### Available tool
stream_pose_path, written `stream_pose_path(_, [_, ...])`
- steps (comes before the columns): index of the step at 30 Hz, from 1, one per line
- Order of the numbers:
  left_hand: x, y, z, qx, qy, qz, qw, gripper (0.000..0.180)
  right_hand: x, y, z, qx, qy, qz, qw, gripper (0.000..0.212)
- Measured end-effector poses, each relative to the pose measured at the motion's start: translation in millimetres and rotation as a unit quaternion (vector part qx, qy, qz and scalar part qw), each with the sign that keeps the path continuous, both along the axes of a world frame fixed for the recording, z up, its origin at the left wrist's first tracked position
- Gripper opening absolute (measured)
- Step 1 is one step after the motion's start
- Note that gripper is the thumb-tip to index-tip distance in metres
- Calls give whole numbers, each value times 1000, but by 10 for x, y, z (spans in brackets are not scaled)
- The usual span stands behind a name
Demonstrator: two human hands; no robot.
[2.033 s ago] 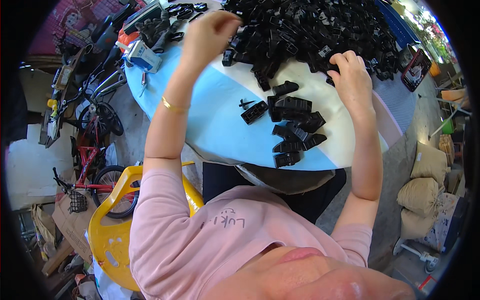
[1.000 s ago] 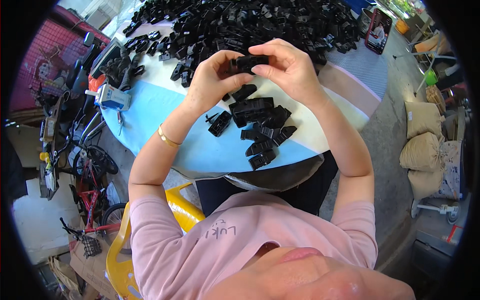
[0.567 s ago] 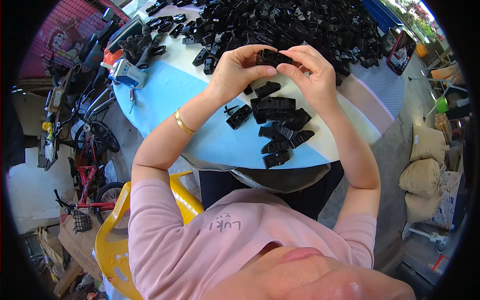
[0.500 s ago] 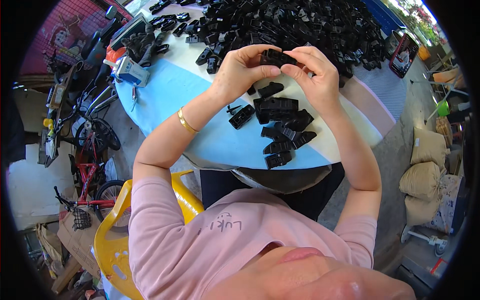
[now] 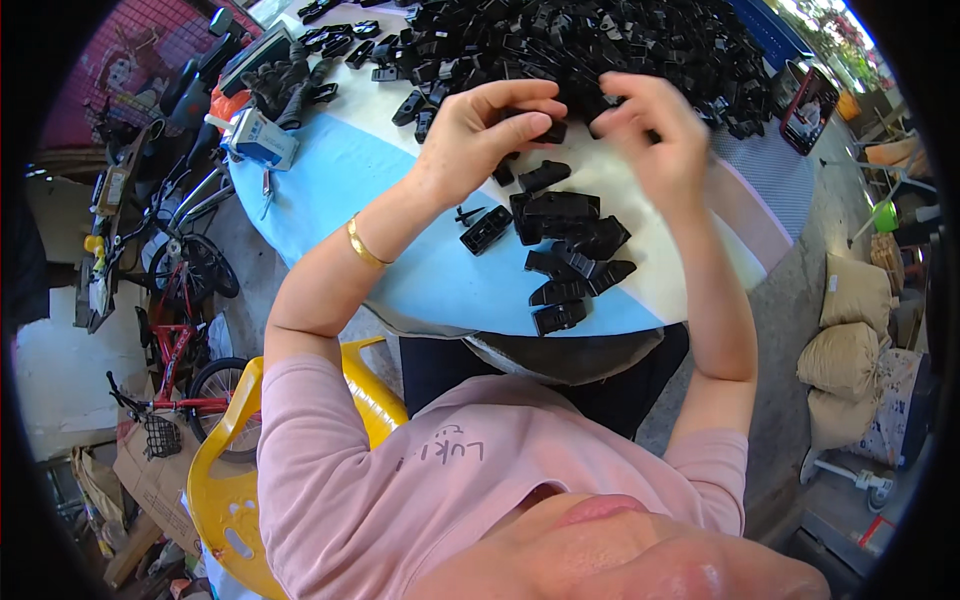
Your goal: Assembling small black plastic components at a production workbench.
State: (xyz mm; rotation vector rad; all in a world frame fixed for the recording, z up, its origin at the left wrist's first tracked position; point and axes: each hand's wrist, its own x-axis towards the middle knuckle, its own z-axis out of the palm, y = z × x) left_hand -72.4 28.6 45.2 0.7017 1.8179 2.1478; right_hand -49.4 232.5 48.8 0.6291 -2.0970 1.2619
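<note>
My left hand (image 5: 477, 140) is closed on a black plastic part (image 5: 545, 130), gripped between thumb and fingers and mostly covered by them. To its right, my right hand (image 5: 660, 135) is up over the table, blurred by motion. Its fingers look apart, and I see nothing between them. Below both hands lies a small group of black plastic parts (image 5: 560, 207), some overlapping. One boxy black part (image 5: 486, 231) sits slightly apart at the left of that group, beside a thin black pointed piece (image 5: 467, 215).
A large heap of black parts (image 5: 600, 45) covers the far side of the cloth-covered table (image 5: 330, 200). At the left edge stand a blue-white carton (image 5: 262, 142) and dark gloves (image 5: 285, 88). A phone (image 5: 808, 112) is propped at the right. Sacks (image 5: 842, 360) and a red bicycle (image 5: 175, 345) flank the table.
My right hand has let go of the black part and moved right, away from my left hand. My left hand keeps the part and has shifted slightly left.
</note>
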Motion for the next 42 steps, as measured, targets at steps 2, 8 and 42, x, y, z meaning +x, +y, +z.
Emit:
stream_pose_path(2, [22,-25,32,-28,48,11,998,32,-111,258,15,-85,6,-69,994,12])
stream_pose_path(8, [187,50,24,-165,358,-121,911,25,-77,670,125,155,-224,-92,958,15])
stream_pose_path(42, [-873,-815,-87,-496,323,399,700,24,-20,74,-126,58,-95,64,992,31])
